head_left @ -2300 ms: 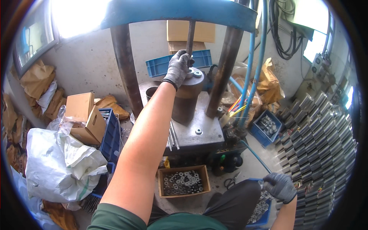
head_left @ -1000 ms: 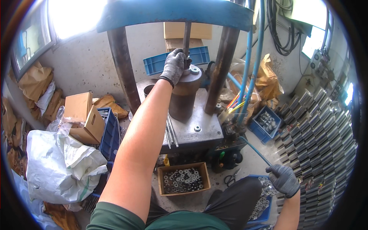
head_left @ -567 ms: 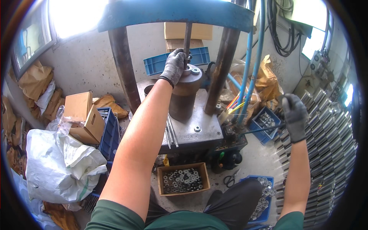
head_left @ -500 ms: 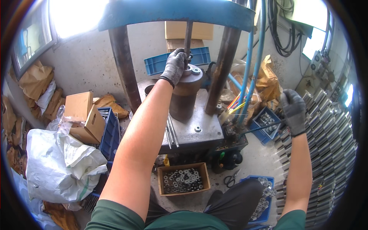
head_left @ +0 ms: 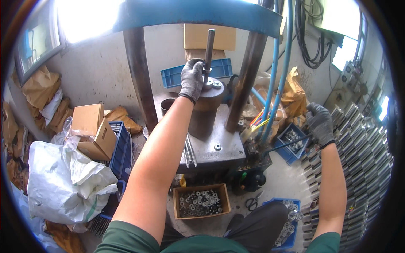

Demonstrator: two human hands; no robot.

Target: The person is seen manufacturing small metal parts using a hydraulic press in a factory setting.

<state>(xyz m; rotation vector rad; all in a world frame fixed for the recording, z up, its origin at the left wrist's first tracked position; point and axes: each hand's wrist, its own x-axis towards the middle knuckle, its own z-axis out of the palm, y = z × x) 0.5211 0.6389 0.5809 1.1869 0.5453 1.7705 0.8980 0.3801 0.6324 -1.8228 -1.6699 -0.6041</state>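
My left hand (head_left: pixel 192 79), in a grey knit glove, is closed at the upright metal rod (head_left: pixel 209 48). A small metal ring (head_left: pixel 207 69) shows at its fingertips, against the rod; the fingers partly hide how it sits. Below is a thick dark steel cylinder (head_left: pixel 203 114) on the press plate (head_left: pixel 204 151), with a bearing-like ring (head_left: pixel 217 84) on its top beside the rod. Off to the right, my gloved right hand (head_left: pixel 321 125) is curled over the end of a dark lever (head_left: pixel 291 142).
Two steel columns (head_left: pixel 140 76) carry a blue crossbeam (head_left: pixel 198 14). Thin rods (head_left: pixel 190 152) lie on the plate, left of a loose ring (head_left: pixel 217 147). Below stands a cardboard box (head_left: pixel 225 207) of small rings. Stacked metal tubes (head_left: pixel 358 168) fill the right; a white sack (head_left: pixel 67 185) lies left.
The rod's upper end now shows below the crossbeam; before, it ran up to the beam. My left hand has shifted slightly left of the rod. My right hand stays at the lever.
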